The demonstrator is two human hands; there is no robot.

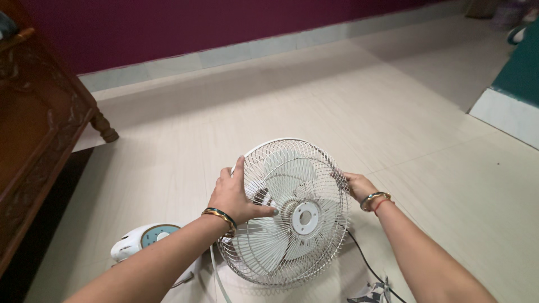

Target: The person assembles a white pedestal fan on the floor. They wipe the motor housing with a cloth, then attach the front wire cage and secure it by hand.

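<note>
Kneeling over the pale tiled floor (438,185), we have the white fan (289,216) lying just before us, cage tilted up. Its wire cage (292,168) looks light yet springy, thin wires likely to bend, so the stiff rim seems the best grip. Our left hand (236,196) spreads across the grille, thumb hooked in; our right hand (356,185) curls around the rim. The base (143,238) lies beside the fan.

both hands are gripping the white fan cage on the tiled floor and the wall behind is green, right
Not quite: the wall is dark magenta, not green, as the head view shows. The rest holds: the left hand and right hand grip the white fan cage over the tiled floor.
</note>
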